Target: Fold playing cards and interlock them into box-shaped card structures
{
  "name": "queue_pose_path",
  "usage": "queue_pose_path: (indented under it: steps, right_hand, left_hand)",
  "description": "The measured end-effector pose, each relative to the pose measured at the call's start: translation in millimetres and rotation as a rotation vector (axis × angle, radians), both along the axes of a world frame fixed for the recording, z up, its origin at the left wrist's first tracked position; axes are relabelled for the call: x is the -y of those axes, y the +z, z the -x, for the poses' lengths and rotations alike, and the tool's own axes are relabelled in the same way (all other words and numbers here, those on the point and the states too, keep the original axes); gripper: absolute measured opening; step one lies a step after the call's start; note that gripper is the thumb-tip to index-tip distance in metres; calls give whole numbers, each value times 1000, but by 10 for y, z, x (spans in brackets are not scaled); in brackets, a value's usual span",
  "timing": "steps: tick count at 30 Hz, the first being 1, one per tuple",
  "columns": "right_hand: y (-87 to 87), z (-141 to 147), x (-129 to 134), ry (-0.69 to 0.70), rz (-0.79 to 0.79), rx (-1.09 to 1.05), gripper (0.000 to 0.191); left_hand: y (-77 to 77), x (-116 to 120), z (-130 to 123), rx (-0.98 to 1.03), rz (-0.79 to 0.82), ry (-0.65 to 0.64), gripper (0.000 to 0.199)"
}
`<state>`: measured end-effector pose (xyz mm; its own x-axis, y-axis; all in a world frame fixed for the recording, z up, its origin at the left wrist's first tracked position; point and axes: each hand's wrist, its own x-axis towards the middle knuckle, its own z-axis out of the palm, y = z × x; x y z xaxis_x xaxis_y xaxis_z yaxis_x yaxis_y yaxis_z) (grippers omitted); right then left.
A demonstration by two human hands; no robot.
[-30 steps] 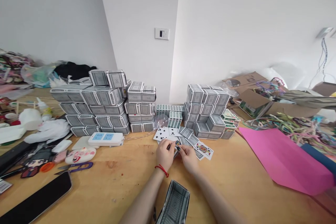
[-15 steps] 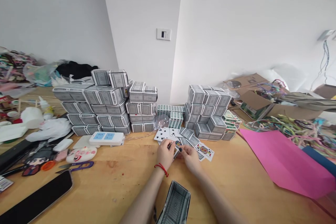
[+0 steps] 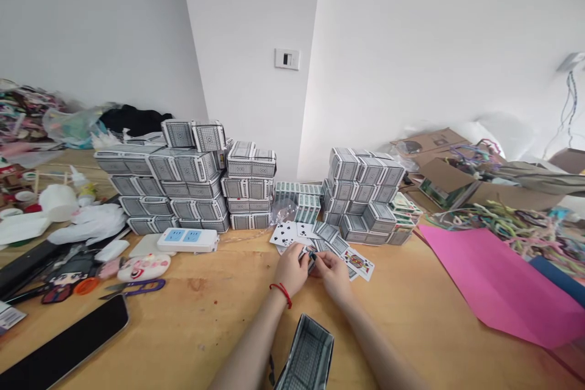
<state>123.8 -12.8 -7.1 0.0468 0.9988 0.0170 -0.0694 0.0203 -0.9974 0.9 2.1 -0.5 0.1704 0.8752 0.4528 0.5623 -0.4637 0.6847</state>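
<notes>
At the middle of the table, my left hand [image 3: 292, 269] and my right hand [image 3: 334, 274] meet with fingertips pinched on a playing card [image 3: 312, 264]. Fingers cover most of that card, so its shape is hard to make out. Just beyond the hands, loose playing cards [image 3: 337, 246] lie spread, some face up, including a face card [image 3: 359, 263] at the right and a spades card [image 3: 283, 233] at the left. Between my forearms stands an open box made of cards [image 3: 305, 350], cut off by the bottom edge.
Stacked card blocks stand at left [image 3: 192, 173] and right [image 3: 365, 186], with green card packs [image 3: 307, 204] between them. Leftward lie a white power strip [image 3: 188, 239], scissors [image 3: 139, 288] and a phone [image 3: 68, 341]. Pink paper [image 3: 498, 280] and yarn [image 3: 512, 237] are at right.
The fingers have shifted slightly around the card, and less of its printed face shows. The whole view has moved a little; the box and loose cards stay in place.
</notes>
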Motion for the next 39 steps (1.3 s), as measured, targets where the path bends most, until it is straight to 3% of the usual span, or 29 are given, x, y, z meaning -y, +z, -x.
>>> queue_pose_path:
  steps: [8, 18, 23, 29, 35, 39]
  right_hand:
    - [-97, -4, -35, -30, -39, 97, 38]
    - [-64, 10, 3, -11, -84, 114, 32]
    - [-21, 31, 22, -48, -217, 151, 25]
    - [-29, -35, 24, -263, -406, 373, 18]
    - [-44, -93, 25, -358, -563, 608, 16]
    - [-20, -76, 49, -333, -590, 708, 17]
  left_hand:
    - [-57, 10, -61, 25, -77, 159, 11]
    - [-31, 17, -47, 34, -50, 170, 17]
    - [-6, 32, -49, 124, -116, 111, 20]
    - [64, 54, -29, 92, -243, -23, 14]
    - [93, 73, 9, -3, -295, 25, 13]
    - [75, 78, 25, -43, -291, 67, 19]
